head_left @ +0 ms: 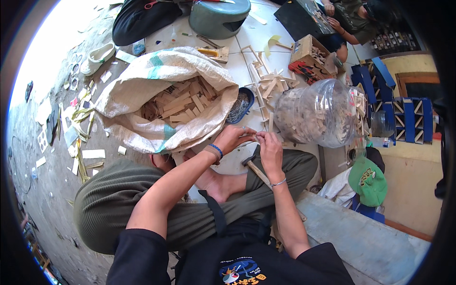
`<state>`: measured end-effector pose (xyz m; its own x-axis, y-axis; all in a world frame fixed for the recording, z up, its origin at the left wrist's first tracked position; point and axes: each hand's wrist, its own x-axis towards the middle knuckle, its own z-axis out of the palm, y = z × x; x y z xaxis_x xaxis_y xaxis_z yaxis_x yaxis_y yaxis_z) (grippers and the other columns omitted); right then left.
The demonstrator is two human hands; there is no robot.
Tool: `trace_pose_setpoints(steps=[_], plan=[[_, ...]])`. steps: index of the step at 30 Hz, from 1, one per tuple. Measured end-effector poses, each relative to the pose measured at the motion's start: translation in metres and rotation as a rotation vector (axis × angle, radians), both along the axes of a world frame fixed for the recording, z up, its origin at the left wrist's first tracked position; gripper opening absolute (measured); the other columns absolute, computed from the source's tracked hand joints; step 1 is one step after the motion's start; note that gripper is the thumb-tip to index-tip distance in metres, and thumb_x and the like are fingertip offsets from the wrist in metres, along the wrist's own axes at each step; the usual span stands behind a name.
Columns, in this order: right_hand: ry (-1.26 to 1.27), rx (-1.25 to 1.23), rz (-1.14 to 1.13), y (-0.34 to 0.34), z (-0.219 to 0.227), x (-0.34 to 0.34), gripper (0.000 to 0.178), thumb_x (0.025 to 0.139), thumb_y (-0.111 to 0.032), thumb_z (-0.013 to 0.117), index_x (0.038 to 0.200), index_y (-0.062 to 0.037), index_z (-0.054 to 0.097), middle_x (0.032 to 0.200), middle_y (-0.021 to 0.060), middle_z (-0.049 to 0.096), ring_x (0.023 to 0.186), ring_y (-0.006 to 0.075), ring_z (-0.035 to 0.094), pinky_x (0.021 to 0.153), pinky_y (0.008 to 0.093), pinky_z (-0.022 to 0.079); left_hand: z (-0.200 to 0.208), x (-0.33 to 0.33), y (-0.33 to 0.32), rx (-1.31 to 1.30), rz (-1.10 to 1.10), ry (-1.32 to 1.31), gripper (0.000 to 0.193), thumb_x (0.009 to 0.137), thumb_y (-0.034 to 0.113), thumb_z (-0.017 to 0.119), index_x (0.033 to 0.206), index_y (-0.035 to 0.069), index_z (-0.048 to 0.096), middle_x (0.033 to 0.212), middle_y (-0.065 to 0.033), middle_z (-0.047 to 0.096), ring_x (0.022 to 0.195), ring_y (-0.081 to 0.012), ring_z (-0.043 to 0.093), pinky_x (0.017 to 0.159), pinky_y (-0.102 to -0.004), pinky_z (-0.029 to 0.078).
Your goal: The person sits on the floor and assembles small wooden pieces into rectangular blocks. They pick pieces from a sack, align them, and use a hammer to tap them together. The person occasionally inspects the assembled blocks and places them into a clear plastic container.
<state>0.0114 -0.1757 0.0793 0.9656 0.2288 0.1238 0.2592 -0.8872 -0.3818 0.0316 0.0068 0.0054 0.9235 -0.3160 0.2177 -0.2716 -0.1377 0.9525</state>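
My left hand and my right hand meet in front of my crossed legs, fingertips pinched close together. Whatever they hold is too small to make out. A short wooden strip shows just beyond the right fingers; whether it is held, I cannot tell. Across my right leg rests a hammer with a wooden handle, beneath my right forearm. A dark blue tray of thin metal nails lies just past my left hand. Beside it gapes a white woven sack filled with small wooden pieces.
A large clear plastic jar of wooden pieces lies at the right. Beyond are assembled wooden frames, a wooden box and a grey-green container. Another person works at the far right. A green cap lies at the right.
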Motion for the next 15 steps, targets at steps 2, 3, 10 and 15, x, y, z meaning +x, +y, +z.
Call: trace_pose_setpoints(steps=[2, 3, 10, 15], plan=[[-0.019, -0.084, 0.017, 0.0001, -0.0007, -0.0006, 0.014, 0.104, -0.019, 0.06, 0.107, -0.0096, 0.07, 0.102, 0.0093, 0.07, 0.091, 0.032, 0.066, 0.084, 0.0437, 0.048, -0.0014, 0.0007, -0.0008, -0.005, 0.008, -0.014, 0.028, 0.096, 0.029, 0.075, 0.117, 0.01, 0.077, 0.097, -0.0177, 0.076, 0.089, -0.0368, 0.073, 0.077, -0.0421, 0.058], [-0.027, -0.122, 0.022, 0.0006, -0.0009, -0.0007, 0.014, 0.104, -0.019, 0.06, 0.107, -0.01, 0.07, 0.102, 0.0087, 0.07, 0.091, 0.0314, 0.066, 0.084, 0.0433, 0.047, -0.0017, 0.0012, -0.0009, 0.007, 0.003, -0.003, 0.03, 0.096, 0.032, 0.075, 0.116, 0.01, 0.077, 0.096, -0.0178, 0.076, 0.089, -0.0374, 0.073, 0.076, -0.0428, 0.058], [-0.068, -0.175, 0.057, 0.0023, -0.0022, 0.0013, 0.013, 0.104, -0.019, 0.06, 0.106, -0.0106, 0.07, 0.101, 0.0072, 0.068, 0.092, 0.03, 0.065, 0.084, 0.0425, 0.047, -0.0016, 0.0019, -0.0009, 0.069, -0.002, 0.016, 0.027, 0.095, 0.025, 0.075, 0.117, 0.01, 0.077, 0.097, -0.0172, 0.076, 0.087, -0.036, 0.073, 0.075, -0.0414, 0.057], [-0.087, -0.176, 0.08, 0.0048, -0.0003, 0.0029, 0.011, 0.102, -0.016, 0.063, 0.107, -0.0098, 0.07, 0.102, 0.0081, 0.068, 0.092, 0.031, 0.065, 0.083, 0.0426, 0.047, -0.0032, 0.0043, -0.0012, 0.062, -0.016, 0.01, 0.026, 0.095, 0.025, 0.076, 0.116, 0.01, 0.077, 0.096, -0.0176, 0.076, 0.087, -0.0368, 0.073, 0.073, -0.0413, 0.057]])
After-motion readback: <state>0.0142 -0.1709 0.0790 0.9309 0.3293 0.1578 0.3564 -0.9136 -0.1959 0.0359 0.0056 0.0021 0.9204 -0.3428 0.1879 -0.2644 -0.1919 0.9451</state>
